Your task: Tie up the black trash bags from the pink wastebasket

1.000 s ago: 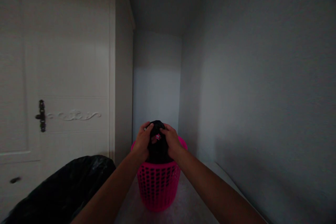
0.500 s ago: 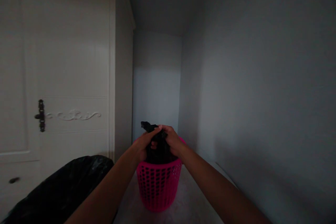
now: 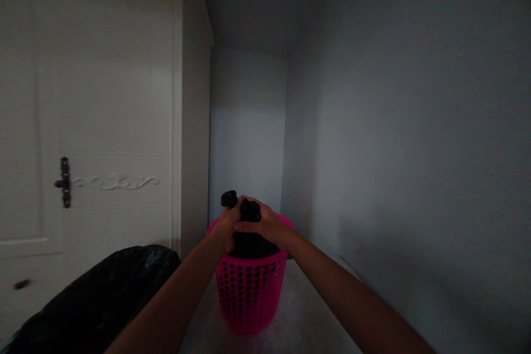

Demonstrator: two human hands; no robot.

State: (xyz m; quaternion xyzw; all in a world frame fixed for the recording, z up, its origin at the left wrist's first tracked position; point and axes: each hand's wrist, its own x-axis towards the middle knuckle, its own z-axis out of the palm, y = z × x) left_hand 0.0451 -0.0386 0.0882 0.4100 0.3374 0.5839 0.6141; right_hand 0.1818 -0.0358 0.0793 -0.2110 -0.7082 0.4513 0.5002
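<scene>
A pink plastic basket (image 3: 251,293) with a lattice side stands upright in front of me. Inside it is a black plastic bag (image 3: 251,246), its top gathered above the rim. My left hand (image 3: 227,229) is closed round the gathered plastic on the left, and a bunched end sticks up past its fingers. From the right, my right hand (image 3: 267,227) grips the bag's neck, thumb across the front, with another dark tuft showing between the hands. Some fingers of both hands are hidden behind the plastic.
A large black plastic bag (image 3: 103,287) bulges at the lower left. Behind it rises a white wardrobe (image 3: 116,94) with a dark handle (image 3: 64,182). A grey wall (image 3: 394,121) runs along the right. The basket stands on a pale surface (image 3: 307,310).
My right thumb has come down across the front of the bag's neck. The gathered plastic has shifted, and two separate tufts now stand up where one stuck out to the left.
</scene>
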